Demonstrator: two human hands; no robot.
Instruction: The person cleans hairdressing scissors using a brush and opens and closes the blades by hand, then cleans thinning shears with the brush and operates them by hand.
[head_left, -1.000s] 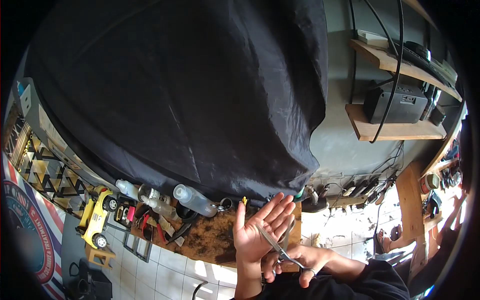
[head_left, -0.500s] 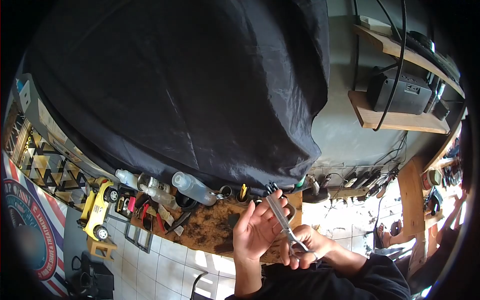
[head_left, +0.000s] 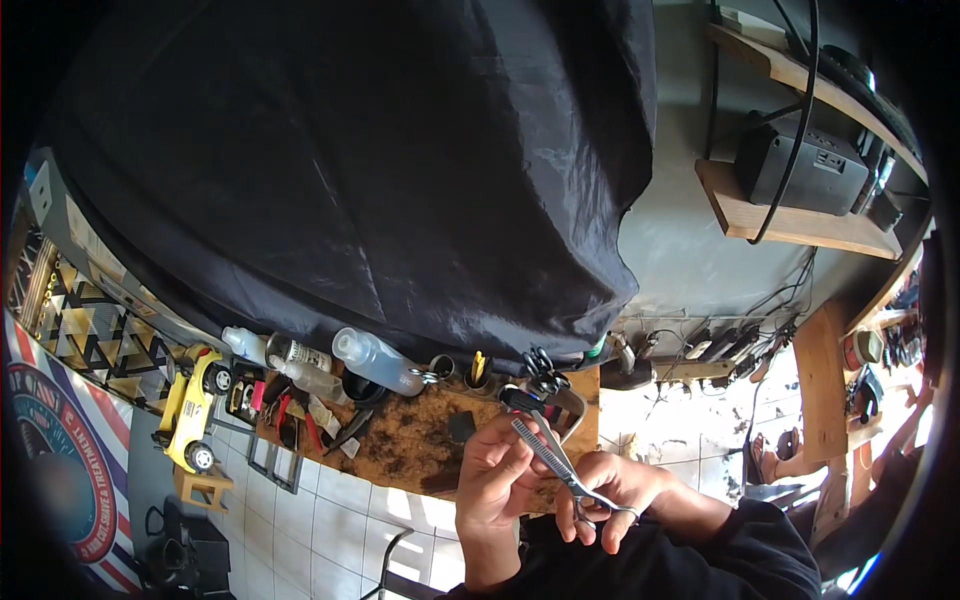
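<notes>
My right hand [head_left: 610,490] grips a pair of silver thinning scissors [head_left: 560,468] by the finger loops. Its toothed blade points up and left, and the blades stand slightly apart. Curled around the blade end is my left hand [head_left: 495,475], its thumb bent against the toothed blade and its other fingers partly hidden behind. Just beyond the blade tips, dark-handled scissors [head_left: 545,372] stand in a holder at the edge of the wooden counter [head_left: 410,440]. Dark hair clippings are scattered over that counter.
Clear bottles [head_left: 375,360] line the counter's far edge before a large black cloth [head_left: 350,180]. A yellow toy car [head_left: 190,410] sits at left on a small wooden stand. Clippers with cables [head_left: 720,345] and a shelf with a black speaker [head_left: 805,165] are at right.
My left hand has gone from open, fingers spread, to curled at the blades. The thinning scissors have shifted slightly down and left, and the view has moved a little.
</notes>
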